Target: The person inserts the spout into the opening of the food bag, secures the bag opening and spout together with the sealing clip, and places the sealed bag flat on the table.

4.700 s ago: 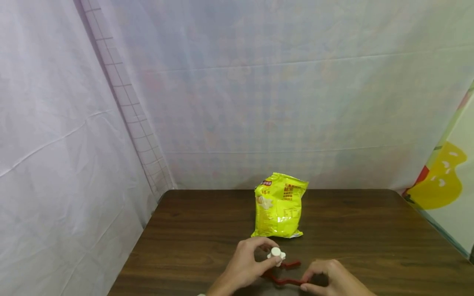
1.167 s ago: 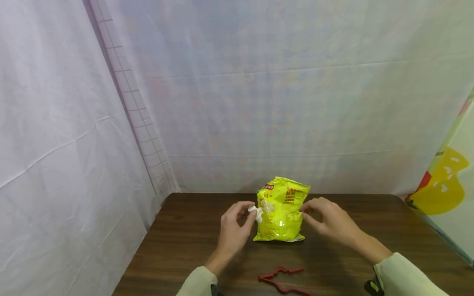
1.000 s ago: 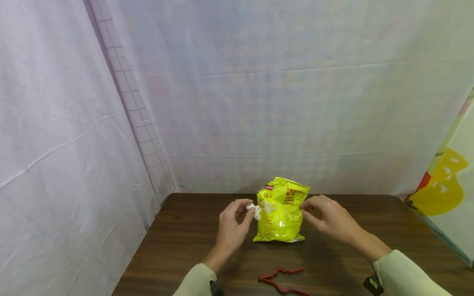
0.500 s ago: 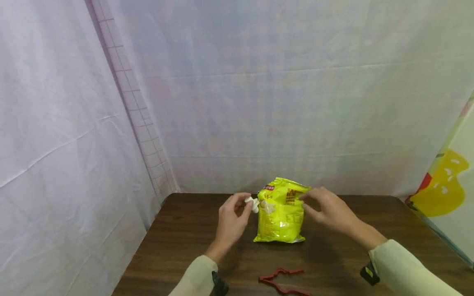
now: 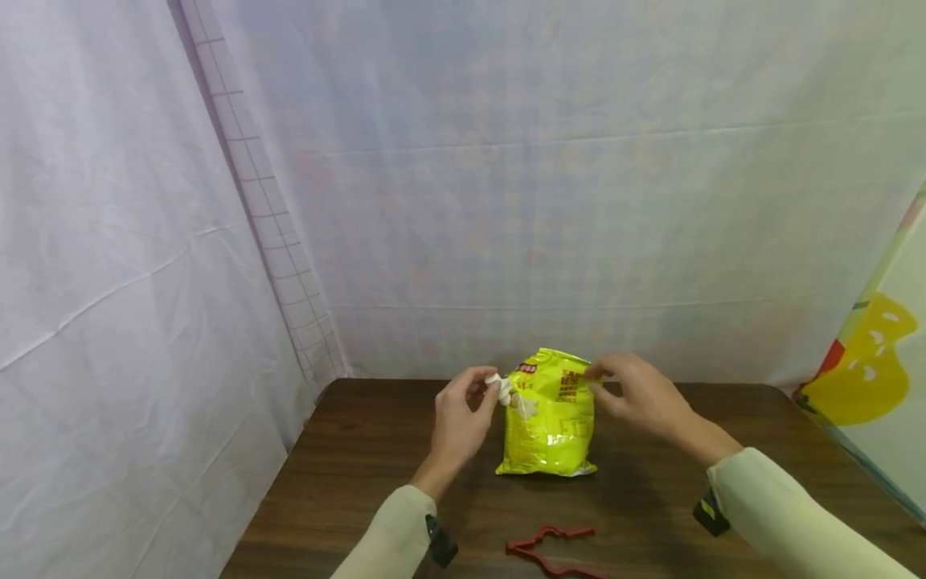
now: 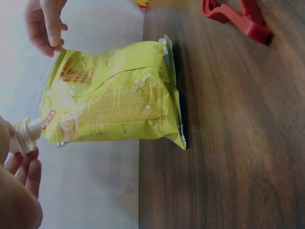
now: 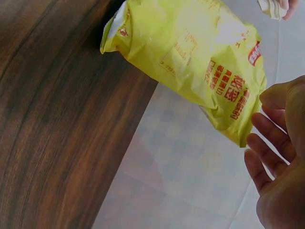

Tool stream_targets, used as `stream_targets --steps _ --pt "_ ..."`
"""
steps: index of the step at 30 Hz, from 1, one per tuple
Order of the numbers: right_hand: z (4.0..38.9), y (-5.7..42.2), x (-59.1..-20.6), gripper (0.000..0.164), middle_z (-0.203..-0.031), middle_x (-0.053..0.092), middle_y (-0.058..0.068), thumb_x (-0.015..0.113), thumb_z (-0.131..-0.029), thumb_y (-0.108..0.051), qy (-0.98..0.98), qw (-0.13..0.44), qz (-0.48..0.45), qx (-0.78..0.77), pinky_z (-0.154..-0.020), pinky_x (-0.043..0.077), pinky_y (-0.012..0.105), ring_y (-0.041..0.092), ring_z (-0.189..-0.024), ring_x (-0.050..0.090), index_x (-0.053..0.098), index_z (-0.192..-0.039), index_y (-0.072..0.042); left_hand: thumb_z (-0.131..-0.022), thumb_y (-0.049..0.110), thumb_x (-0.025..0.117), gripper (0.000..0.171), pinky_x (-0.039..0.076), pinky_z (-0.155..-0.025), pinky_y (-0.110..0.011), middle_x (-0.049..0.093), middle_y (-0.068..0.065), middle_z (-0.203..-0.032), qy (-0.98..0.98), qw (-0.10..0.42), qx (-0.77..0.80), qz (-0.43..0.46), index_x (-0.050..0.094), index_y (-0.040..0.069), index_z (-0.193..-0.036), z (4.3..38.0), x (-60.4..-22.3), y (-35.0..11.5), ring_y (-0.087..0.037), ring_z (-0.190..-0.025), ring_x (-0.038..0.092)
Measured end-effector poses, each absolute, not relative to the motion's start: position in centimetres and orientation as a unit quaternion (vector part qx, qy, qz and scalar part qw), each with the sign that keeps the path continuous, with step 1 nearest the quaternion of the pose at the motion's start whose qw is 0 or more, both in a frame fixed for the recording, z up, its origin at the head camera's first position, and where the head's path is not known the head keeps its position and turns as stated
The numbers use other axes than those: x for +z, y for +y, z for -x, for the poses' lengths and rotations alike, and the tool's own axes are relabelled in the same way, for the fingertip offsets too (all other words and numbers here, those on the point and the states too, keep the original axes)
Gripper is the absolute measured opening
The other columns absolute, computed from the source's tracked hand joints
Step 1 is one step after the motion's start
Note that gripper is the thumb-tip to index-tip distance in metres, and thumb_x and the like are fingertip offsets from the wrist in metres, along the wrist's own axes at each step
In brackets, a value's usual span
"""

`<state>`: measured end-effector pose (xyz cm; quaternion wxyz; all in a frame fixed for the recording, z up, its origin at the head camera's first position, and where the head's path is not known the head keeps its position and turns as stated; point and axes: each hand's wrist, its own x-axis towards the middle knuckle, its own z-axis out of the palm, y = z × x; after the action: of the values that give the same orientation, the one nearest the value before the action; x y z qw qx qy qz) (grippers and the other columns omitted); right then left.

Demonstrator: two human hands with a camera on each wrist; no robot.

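A yellow bag of chips [image 5: 550,426] stands upright on the dark wooden table. My right hand [image 5: 640,398] pinches its upper right corner between thumb and fingers, seen closely in the right wrist view. Beside the bag's upper left edge, my left hand [image 5: 463,410] holds a small white cap [image 5: 501,388] between thumb and fingers. In the left wrist view the cap [image 6: 26,136] looks ridged, with a narrower tip pointing toward the bag; whether they touch is unclear. A red bag clip [image 5: 546,551] lies spread in a V nearer me, in front of the bag.
The table's [image 5: 347,426] back edge meets a pale curtain [image 5: 579,201]. Another white curtain [image 5: 108,281] hangs on the left. A yellow printed shape [image 5: 864,362] shows on the right side. Each wrist wears a dark band.
The red clip, handled by both hands earlier, now lies released. The left hand has carried the white cap to the bag. The right hand has risen along the bag's right edge to its top corner.
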<state>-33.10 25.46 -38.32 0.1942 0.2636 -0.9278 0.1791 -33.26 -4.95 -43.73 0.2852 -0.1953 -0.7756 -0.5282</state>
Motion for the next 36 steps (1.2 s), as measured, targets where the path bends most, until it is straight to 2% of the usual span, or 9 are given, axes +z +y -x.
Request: stream_targets --steps 7,16,20,23,25,28,36 --pt "34.3 25.3 -38.1 0.024 -0.121 0.078 0.012 0.073 -0.104 -0.019 -0.937 0.186 -0.234 0.182 -0.088 0.063 0.057 0.033 -0.108 0.073 0.077 -0.125 -0.007 -0.104 0.018 0.076 0.021 0.066 -0.084 -0.041 0.08 -0.004 -0.116 -0.78 0.282 -0.53 0.176 0.077 0.015 -0.124 33.8 -43.6 -5.0 -0.015 -0.094 0.075" --pt "35.4 24.8 -37.8 0.015 -0.102 0.074 0.007 0.071 -0.103 -0.014 -0.929 0.244 -0.219 0.171 -0.077 0.058 0.049 0.026 -0.091 0.068 0.079 -0.114 -0.009 -0.103 0.017 0.076 0.022 0.065 -0.086 -0.03 0.081 -0.003 -0.117 -0.773 0.28 -0.544 0.169 0.078 0.013 -0.125 34.3 -43.5 -4.5 -0.014 -0.095 0.077" --pt "35.5 24.5 -37.8 0.022 -0.116 0.074 0.014 0.075 -0.101 -0.016 -0.933 0.243 -0.215 0.156 -0.089 0.059 0.059 0.037 -0.106 0.069 0.076 -0.121 -0.008 -0.103 0.018 0.076 0.022 0.065 -0.085 -0.028 0.081 -0.003 -0.117 -0.77 0.281 -0.546 0.17 0.077 0.014 -0.125 34.4 -43.2 -4.4 -0.014 -0.094 0.077" --pt "35.5 24.3 -37.8 0.035 -0.134 0.072 0.019 0.074 -0.103 -0.019 -0.94 0.218 -0.211 0.159 -0.102 0.055 0.067 0.044 -0.123 0.067 0.071 -0.135 -0.006 -0.103 0.017 0.076 0.022 0.065 -0.085 -0.028 0.081 -0.003 -0.116 -0.771 0.285 -0.544 0.17 0.077 0.011 -0.125 34.3 -43.1 -4.2 -0.015 -0.093 0.076" --pt "35.4 24.3 -37.8 0.042 -0.142 0.069 0.02 0.071 -0.105 -0.02 -0.944 0.198 -0.207 0.166 -0.105 0.053 0.068 0.046 -0.13 0.064 0.066 -0.144 -0.006 -0.103 0.017 0.076 0.022 0.065 -0.084 -0.029 0.081 -0.004 -0.115 -0.771 0.287 -0.542 0.171 0.077 0.01 -0.125 34.2 -43.1 -4.2 -0.015 -0.093 0.076" --pt "35.4 24.3 -37.8 0.045 -0.145 0.068 0.02 0.067 -0.108 -0.021 -0.945 0.176 -0.208 0.181 -0.105 0.055 0.068 0.046 -0.131 0.065 0.062 -0.149 -0.004 -0.104 0.017 0.076 0.023 0.065 -0.084 -0.032 0.081 -0.004 -0.114 -0.771 0.29 -0.542 0.17 0.077 0.009 -0.125 34.2 -43.1 -4.2 -0.016 -0.092 0.076" --pt "35.6 24.1 -38.4 0.037 -0.141 0.071 0.022 0.063 -0.111 -0.016 -0.939 0.155 -0.225 0.207 -0.101 0.058 0.064 0.044 -0.124 0.07 0.067 -0.144 -0.002 -0.105 0.019 0.074 0.025 0.065 -0.088 -0.03 0.079 -0.004 -0.121 -0.774 0.289 -0.543 0.149 0.075 0.014 -0.129 34.3 -42.8 -4.3 -0.018 -0.098 0.077"
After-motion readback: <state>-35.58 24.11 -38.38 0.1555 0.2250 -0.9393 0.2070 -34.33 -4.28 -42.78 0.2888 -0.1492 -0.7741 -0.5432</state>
